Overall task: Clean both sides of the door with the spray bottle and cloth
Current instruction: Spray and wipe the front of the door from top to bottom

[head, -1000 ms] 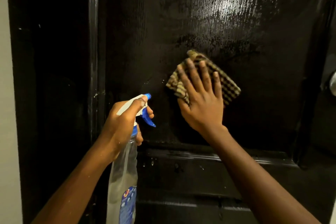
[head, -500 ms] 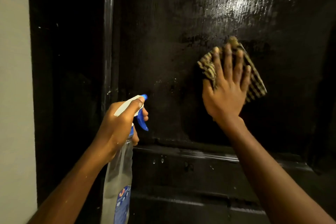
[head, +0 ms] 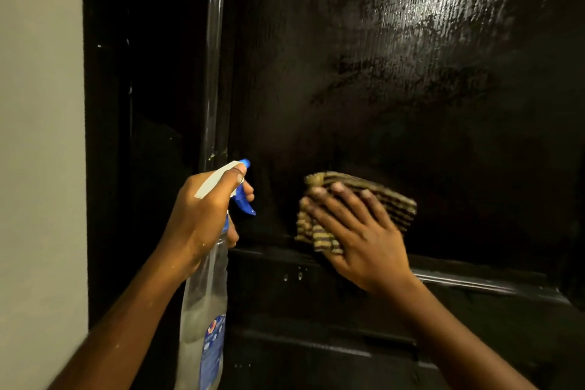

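The door (head: 395, 111), black and glossy, stands straight ahead of both hands, its panel streaked wet above the right hand (head: 364, 244). That hand lies flat with its fingers straight and spread, pressing a folded brown-and-yellow striped cloth (head: 386, 199) against the panel, just above a raised ledge (head: 468, 282). The left hand (head: 202, 215) curls round the neck of the spray bottle (head: 202, 310), forefinger along the white head, the blue nozzle (head: 245, 163) aimed at the door just left of the cloth. A pale wall (head: 38, 136) lies left of the left hand.
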The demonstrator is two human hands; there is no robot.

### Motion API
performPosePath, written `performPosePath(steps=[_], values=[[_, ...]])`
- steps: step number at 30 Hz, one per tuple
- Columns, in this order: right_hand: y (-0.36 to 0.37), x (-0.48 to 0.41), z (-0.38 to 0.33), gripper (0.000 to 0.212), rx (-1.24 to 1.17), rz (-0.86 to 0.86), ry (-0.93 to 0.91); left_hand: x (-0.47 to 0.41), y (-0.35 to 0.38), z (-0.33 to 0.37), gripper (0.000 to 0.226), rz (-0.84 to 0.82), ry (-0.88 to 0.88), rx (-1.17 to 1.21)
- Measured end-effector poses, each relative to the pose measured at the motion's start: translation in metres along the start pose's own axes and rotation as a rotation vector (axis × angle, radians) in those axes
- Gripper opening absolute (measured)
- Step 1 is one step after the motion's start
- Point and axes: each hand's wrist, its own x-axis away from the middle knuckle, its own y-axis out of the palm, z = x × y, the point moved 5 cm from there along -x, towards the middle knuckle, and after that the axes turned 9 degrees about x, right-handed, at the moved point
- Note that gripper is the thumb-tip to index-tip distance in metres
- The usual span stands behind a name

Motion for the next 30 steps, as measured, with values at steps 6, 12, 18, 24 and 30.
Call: performPosePath(steps=[6,12,18,24,30], values=[[-0.022,-0.061,0.067,0.068,0.001,0.049,0.515,-0.004,0.004,0.001,0.044,-0.03,0.004,0.036],[-0.021,-0.106,-0.012,0.071,-0.049,0.033,0.204,0.003,-0.015,-0.005,0.047,-0.019,-0.007,0.026],[-0.005,-0.035,-0.02,0.071,-0.026,0.009,0.116,0.012,-0.031,-0.019,0.052,-0.069,-0.07,-0.034],[-0.021,-0.079,0.02,0.069,-0.03,0.051,0.47,0.009,-0.057,-0.023,0.045,-0.007,-0.055,-0.029],[-0.027,-0.163,-0.056,0.07,-0.083,0.089,0.209,0.013,-0.086,-0.021,0.043,0.142,-0.004,-0.023]])
